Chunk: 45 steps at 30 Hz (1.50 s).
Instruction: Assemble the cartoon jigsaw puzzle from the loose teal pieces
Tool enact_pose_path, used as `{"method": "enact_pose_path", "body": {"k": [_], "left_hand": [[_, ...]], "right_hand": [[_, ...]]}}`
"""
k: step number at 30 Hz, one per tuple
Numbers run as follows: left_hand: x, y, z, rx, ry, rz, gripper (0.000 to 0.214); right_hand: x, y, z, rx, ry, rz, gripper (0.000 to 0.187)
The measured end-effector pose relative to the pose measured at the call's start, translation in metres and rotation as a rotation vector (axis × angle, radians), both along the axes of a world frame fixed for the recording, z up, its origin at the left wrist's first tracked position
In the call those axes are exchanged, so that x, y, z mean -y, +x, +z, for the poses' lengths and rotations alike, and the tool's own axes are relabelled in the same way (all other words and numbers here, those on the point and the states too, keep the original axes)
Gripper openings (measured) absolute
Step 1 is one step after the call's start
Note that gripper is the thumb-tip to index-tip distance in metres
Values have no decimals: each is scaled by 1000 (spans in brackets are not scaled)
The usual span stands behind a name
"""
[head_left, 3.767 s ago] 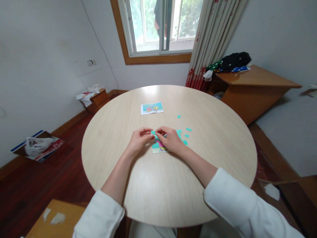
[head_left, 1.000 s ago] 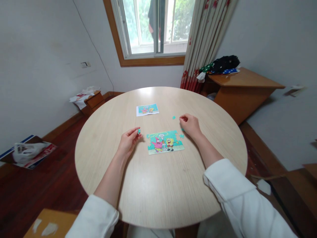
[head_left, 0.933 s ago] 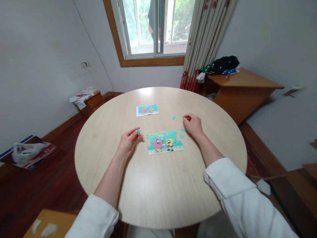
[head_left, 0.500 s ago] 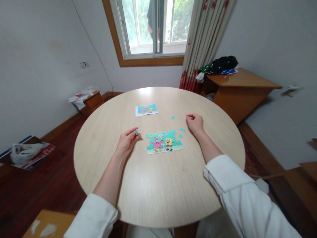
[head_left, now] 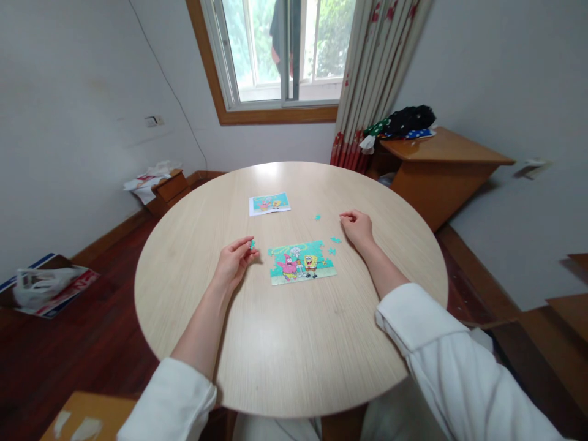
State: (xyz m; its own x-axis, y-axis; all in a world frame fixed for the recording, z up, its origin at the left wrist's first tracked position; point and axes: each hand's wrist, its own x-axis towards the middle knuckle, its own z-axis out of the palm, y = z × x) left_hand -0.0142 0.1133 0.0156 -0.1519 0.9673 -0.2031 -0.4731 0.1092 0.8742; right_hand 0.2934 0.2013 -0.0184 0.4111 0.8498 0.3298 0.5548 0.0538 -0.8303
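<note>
My left hand [head_left: 234, 258] is closed in a pinch on a small teal puzzle piece [head_left: 252, 244], just left of the jigsaw puzzle [head_left: 301, 263]. That puzzle lies flat and mostly assembled, showing a pink starfish and a yellow sponge character, with gaps along its left and upper right edges. On the table's right side rests my right hand [head_left: 358, 228], its fingers curled together; whether they hold anything is hidden. Between it and the puzzle lie loose teal pieces, one puzzle piece [head_left: 335, 240] by the corner and another puzzle piece [head_left: 318, 217] farther back.
A printed reference picture [head_left: 270, 204] of the same scene lies behind the puzzle on the round wooden table [head_left: 275, 343]. Beyond the table stand a brown desk [head_left: 450, 147] with dark cloth on top and a long curtain [head_left: 362, 79] beside the window.
The whole view has shifted slightly. Both hands keep their places and poses, and the left still pinches the puzzle piece.
</note>
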Motion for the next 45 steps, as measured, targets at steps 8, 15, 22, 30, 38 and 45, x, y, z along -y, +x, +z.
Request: {"method": "enact_pose_path", "body": {"k": [8,15,22,30,38,45], "left_hand": [[0,1,0,-4,18,-26,15],[1,1,-1,-7,19,-32,18],[2,0,5,43,-14,5,17],[2,0,7,73,-10,93,15],[1,0,6,55,-1,82,20],[8,5,7,105,-5,-127,20]], "right_hand": [[0,0,1,0,-6,35,27],[6,-1,6,62,-63,120,25],[19,8,21,105,-144,228,21],[25,12,27,150,-271,345,13],[32,-4,27,137,-272,552,22],[32,-8,26,205,-194,720,22]]}}
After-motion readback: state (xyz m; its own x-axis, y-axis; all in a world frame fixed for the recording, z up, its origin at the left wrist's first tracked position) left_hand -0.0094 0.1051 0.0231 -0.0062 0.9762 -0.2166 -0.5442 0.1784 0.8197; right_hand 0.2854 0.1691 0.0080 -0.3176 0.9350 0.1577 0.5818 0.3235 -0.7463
